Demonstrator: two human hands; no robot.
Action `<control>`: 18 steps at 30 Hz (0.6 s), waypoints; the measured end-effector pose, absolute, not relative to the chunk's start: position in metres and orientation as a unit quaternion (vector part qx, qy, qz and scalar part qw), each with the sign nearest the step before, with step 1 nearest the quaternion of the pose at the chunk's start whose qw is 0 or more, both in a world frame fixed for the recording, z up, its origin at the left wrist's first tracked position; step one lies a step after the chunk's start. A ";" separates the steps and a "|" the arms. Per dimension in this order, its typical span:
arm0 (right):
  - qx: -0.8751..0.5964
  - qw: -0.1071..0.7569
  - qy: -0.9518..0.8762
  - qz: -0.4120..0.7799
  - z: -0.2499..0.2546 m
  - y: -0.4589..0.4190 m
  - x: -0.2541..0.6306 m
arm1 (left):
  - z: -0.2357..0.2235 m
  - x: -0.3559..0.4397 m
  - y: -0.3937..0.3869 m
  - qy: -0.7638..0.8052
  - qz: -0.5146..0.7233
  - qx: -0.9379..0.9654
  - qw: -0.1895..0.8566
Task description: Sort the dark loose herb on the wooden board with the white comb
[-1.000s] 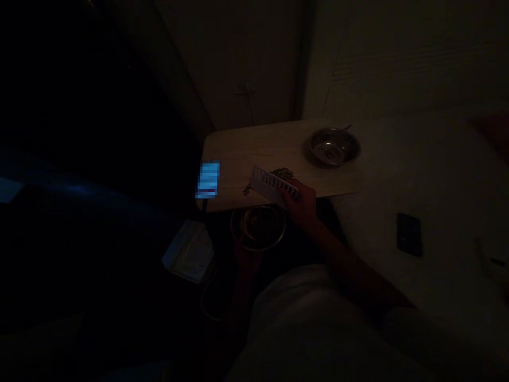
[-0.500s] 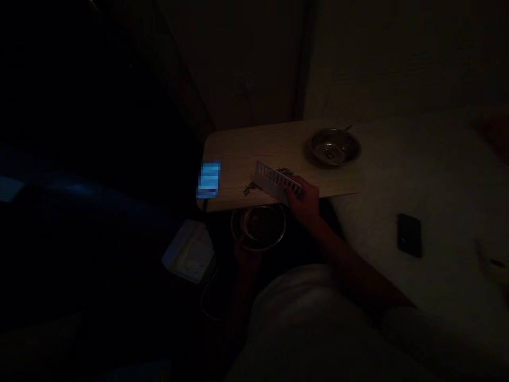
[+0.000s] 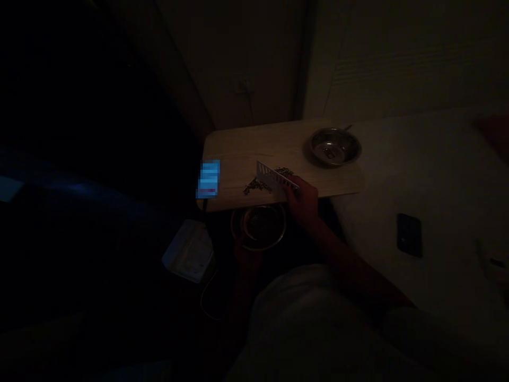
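Observation:
In my right hand point(image 3: 304, 199) is a pale, flat piece with a row of slots point(image 3: 274, 175), its kind unclear in the dim light. My fingers close around its near end. It stands tilted over small dark bits point(image 3: 254, 185) scattered on the wooden tabletop point(image 3: 238, 148); whether it touches them I cannot tell. Below the table's near edge, my left hand point(image 3: 247, 254) grips the rim of a round metal bowl point(image 3: 282, 233). The inside of this bowl is mostly dark, and my left fingers are partly hidden in shadow.
Another metal bowl point(image 3: 334, 148) rests at the table's right end, a thin handle showing behind it. A lit, blurred-out screen point(image 3: 209, 179) is at the left end. A dark phone point(image 3: 409, 235) lies on the pale surface to the right. A whitish box point(image 3: 189, 252) stands lower left.
The slotted piece has tilted in my right hand, so its flat face looks narrower and more dark bits show beneath it. My left hand and the bowl stay in place.

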State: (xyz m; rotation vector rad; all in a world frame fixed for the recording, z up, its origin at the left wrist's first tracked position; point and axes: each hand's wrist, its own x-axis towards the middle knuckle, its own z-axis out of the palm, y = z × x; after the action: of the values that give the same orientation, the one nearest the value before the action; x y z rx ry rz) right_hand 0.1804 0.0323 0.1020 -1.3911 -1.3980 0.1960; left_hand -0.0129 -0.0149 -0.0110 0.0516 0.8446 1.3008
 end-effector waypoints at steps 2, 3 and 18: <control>-0.585 0.553 -0.587 0.089 0.103 0.032 0.181 | -0.010 -0.013 -0.015 0.381 0.583 0.012 0.718; -0.582 0.554 -0.587 0.097 0.104 0.032 0.181 | -0.009 -0.013 -0.014 0.380 0.579 0.007 0.721; -0.605 0.540 -0.575 0.109 0.100 0.034 0.185 | -0.011 -0.012 -0.015 0.387 0.591 0.021 0.707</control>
State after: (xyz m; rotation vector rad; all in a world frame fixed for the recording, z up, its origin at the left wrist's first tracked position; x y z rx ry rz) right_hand 0.1846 0.0338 0.0996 -1.4387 -1.3670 0.2597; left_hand -0.0115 -0.0149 -0.0113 0.0470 0.8587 1.3136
